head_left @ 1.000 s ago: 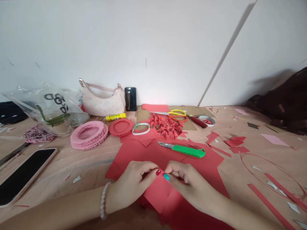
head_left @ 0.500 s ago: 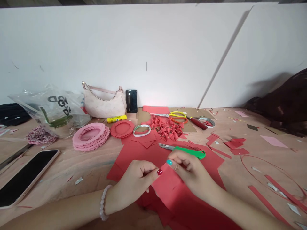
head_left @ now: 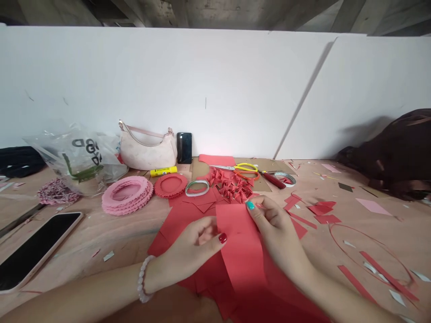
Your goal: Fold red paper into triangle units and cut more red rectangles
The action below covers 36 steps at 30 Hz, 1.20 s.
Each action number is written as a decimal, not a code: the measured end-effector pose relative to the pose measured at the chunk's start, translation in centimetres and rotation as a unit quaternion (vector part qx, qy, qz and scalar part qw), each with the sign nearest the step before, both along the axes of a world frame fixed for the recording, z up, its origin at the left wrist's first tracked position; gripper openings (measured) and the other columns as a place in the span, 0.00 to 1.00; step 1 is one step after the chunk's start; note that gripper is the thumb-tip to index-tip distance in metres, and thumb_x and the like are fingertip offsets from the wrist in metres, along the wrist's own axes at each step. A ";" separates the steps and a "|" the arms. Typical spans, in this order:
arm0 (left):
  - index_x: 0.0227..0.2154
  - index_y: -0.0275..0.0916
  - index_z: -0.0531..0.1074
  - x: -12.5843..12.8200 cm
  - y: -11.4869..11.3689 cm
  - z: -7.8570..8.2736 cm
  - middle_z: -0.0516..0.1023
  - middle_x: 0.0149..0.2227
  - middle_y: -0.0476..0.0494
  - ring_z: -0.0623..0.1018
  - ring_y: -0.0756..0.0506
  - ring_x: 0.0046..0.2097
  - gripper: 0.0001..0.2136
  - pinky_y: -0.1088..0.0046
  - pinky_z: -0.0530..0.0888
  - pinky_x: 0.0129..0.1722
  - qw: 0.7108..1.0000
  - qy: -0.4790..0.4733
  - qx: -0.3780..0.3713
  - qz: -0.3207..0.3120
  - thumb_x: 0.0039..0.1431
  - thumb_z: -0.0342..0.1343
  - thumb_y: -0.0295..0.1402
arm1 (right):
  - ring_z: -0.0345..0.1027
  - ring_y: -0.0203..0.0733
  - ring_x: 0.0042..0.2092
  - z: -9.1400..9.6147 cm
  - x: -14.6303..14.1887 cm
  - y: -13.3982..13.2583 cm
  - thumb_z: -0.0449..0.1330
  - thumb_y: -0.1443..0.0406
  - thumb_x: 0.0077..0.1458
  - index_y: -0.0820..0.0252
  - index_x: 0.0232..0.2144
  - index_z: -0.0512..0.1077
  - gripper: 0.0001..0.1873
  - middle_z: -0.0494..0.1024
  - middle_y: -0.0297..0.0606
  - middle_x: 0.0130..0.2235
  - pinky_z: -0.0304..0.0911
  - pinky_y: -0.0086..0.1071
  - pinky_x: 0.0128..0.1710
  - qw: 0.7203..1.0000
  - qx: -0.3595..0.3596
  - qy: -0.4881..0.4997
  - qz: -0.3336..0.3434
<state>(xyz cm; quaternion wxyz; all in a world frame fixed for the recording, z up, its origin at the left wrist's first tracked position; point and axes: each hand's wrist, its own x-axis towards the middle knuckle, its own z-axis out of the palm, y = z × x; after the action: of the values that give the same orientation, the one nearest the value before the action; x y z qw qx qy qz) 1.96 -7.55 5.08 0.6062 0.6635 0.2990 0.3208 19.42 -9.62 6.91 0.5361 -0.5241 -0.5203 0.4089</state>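
A red paper piece (head_left: 240, 242) is held up in front of me, a faint crease mark near its middle. My right hand (head_left: 278, 231) pinches its upper right corner between thumb and fingers. At the paper's left edge is my left hand (head_left: 198, 242), its thumb on the front and its fingertips passing behind. Larger red sheets (head_left: 178, 220) lie beneath both hands. Beyond them sits a pile of small folded red paper pieces (head_left: 232, 184). The green cutter is hidden behind the paper and my right hand.
Scissors (head_left: 247, 168), a red-handled tool (head_left: 274, 180) and tape rolls (head_left: 197, 188) lie at the back. Left are a glue stick (head_left: 163, 171), pink paper rings (head_left: 128, 195), red rings (head_left: 170, 185), a phone (head_left: 40, 249) and a handbag (head_left: 148, 146). Paper scraps (head_left: 357, 282) litter the right.
The paper has been turned from a slant to nearly upright and raised, now covering the cutter. My left thumb and fingers have spread apart. The view has tilted up slightly.
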 end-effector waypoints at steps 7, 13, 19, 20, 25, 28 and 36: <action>0.31 0.35 0.68 -1.7 2.4 2.3 0.68 0.26 0.50 0.66 0.53 0.27 0.09 0.81 0.62 0.24 0.992 0.124 0.001 -0.020 0.56 0.47 0.35 | 0.62 0.34 0.22 -0.5 1.2 0.9 0.51 0.58 0.54 0.59 0.23 0.62 0.12 0.68 0.30 0.20 0.58 0.28 0.23 0.988 -0.026 -0.124 0.087; 0.31 0.35 0.69 -3.4 5.1 0.5 0.72 0.31 0.47 0.71 0.49 0.32 0.08 0.77 0.66 0.30 0.938 0.289 0.187 -0.047 0.53 0.45 0.28 | 0.65 0.46 0.40 -3.9 4.5 0.9 0.50 0.66 0.52 0.58 0.37 0.68 0.10 0.71 0.43 0.41 0.62 0.38 0.37 0.874 0.058 -0.479 0.057; 0.52 0.37 0.60 -3.5 4.9 -1.0 0.62 0.55 0.38 0.62 0.40 0.55 0.20 0.63 0.60 0.53 0.838 0.391 0.382 0.012 0.55 0.45 0.31 | 0.63 0.52 0.46 -5.5 6.9 2.2 0.52 0.70 0.50 0.62 0.45 0.67 0.18 0.71 0.48 0.43 0.60 0.45 0.42 0.754 0.064 -0.653 0.039; 0.55 0.37 0.56 -3.4 4.6 -1.1 0.57 0.58 0.38 0.58 0.40 0.58 0.22 0.62 0.56 0.56 0.822 0.402 0.404 -0.007 0.57 0.44 0.32 | 0.64 0.52 0.44 -5.6 7.1 2.4 0.51 0.71 0.51 0.62 0.43 0.68 0.16 0.72 0.48 0.40 0.60 0.45 0.41 0.749 0.071 -0.658 0.040; 0.60 0.33 0.42 -2.9 3.0 -2.5 0.42 0.62 0.36 0.45 0.39 0.62 0.29 0.59 0.50 0.58 0.799 0.427 0.415 -0.078 0.61 0.38 0.44 | 0.64 0.47 0.42 -3.9 7.6 1.8 0.48 0.69 0.53 0.59 0.42 0.66 0.14 0.71 0.44 0.40 0.61 0.39 0.40 0.794 0.101 -0.591 0.102; 0.61 0.31 0.38 -3.1 2.8 -3.5 0.37 0.63 0.35 0.41 0.39 0.62 0.32 0.59 0.50 0.59 0.807 0.445 0.386 -0.051 0.60 0.37 0.46 | 0.65 0.43 0.40 -2.4 7.4 0.4 0.49 0.69 0.53 0.56 0.40 0.67 0.12 0.71 0.40 0.38 0.61 0.34 0.39 0.816 0.081 -0.528 0.221; 0.61 0.32 0.36 -3.0 3.2 -4.5 0.36 0.63 0.37 0.40 0.40 0.63 0.34 0.58 0.47 0.59 0.801 0.449 0.386 -0.087 0.59 0.36 0.48 | 0.66 0.45 0.42 -2.9 6.6 -1.5 0.53 0.69 0.49 0.53 0.41 0.69 0.15 0.72 0.39 0.40 0.61 0.34 0.40 0.804 0.056 -0.518 0.287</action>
<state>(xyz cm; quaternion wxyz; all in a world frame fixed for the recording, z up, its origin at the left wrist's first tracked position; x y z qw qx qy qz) -1.06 -4.39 0.61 0.1225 0.9356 0.3304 0.0220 26.01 -11.10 3.97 0.0736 -0.4535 -0.8694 0.1818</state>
